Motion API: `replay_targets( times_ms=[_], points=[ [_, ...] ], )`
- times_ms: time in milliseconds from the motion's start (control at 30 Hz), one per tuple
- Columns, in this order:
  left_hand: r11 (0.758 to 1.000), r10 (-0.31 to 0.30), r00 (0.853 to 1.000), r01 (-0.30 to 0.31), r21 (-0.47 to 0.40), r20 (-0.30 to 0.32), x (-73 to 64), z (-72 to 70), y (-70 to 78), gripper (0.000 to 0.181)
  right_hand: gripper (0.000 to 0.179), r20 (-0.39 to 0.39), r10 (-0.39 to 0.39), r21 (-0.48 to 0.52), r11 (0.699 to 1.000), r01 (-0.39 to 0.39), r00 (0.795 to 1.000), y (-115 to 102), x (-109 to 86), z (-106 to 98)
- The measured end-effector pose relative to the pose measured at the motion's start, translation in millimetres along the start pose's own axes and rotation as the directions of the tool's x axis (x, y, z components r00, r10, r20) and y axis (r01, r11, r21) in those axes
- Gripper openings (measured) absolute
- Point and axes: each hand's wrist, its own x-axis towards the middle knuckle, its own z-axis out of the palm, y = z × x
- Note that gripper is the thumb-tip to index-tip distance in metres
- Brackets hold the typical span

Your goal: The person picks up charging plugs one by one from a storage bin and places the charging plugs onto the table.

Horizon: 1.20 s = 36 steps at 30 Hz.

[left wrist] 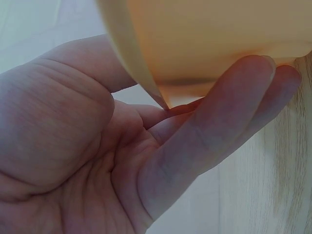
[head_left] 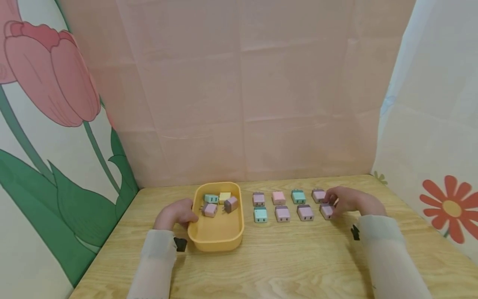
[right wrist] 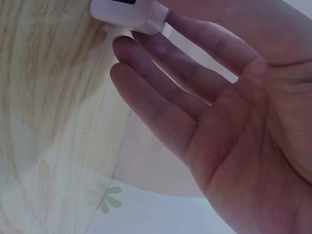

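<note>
My left hand (head_left: 178, 211) grips the left side of a yellow plastic bin (head_left: 218, 246), thumb at the rim and fingers spread under the outer wall in the left wrist view. Inside the bin lie USB charger plugs: a teal one (head_left: 211, 199), a yellow one (head_left: 225, 197) and two lilac ones. At the right end of the front row, my right hand (head_left: 345, 199) pinches a lilac charger plug (head_left: 326, 211). The right wrist view shows that plug's pale body (right wrist: 127, 14) at the fingertips, close over the wood, its upper part cut off by the frame.
Charger plugs stand in two rows between bin and right hand, among them a pink one (head_left: 278, 198), a teal one (head_left: 298, 196) and a mint one (head_left: 260, 215). Behind the wooden table (head_left: 284, 265) hangs a pink sheet (head_left: 261, 104); flower-printed sheets flank it.
</note>
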Motion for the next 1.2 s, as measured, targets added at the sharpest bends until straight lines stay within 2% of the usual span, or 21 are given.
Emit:
replay_targets(
  times_ms=[100, 567, 900, 1033, 1200],
  points=[
    [1.0, -0.006, 1.0, 0.006, 0.002, 0.0, 0.7, 0.0, 0.2, 0.022, 0.057, 0.0, 0.008, 0.008, 1.0, -0.008, 1.0, -1, -2.0, -1],
    [1.0, 0.002, 1.0, -0.002, -0.006, -0.007, -3.1, 0.1, 3.0, 0.025, 0.058, -0.06, -0.072, 0.055, 0.996, 0.076, 0.996, -14, -21.7, -15],
    [1.0, 0.0, 1.0, 0.0, -0.008, -0.013, -3.5, 0.7, 3.3, 0.025, 0.052, -0.118, -0.121, -0.014, 0.993, 0.121, 0.986, -31, -24.2, -18],
    [1.0, -0.004, 1.0, 0.004, -0.001, -0.014, -4.0, 0.1, 4.2, 0.025, 0.045, -0.16, -0.174, -0.031, 0.985, 0.171, 0.972, -43, -24.0, -18],
    [1.0, -0.014, 1.0, 0.014, 0.015, -0.014, -3.2, 0.2, 4.0, 0.025, 0.043, -0.21, -0.261, -0.1, 0.965, 0.245, 0.942, -65, -20.7, -17]
  ],
)
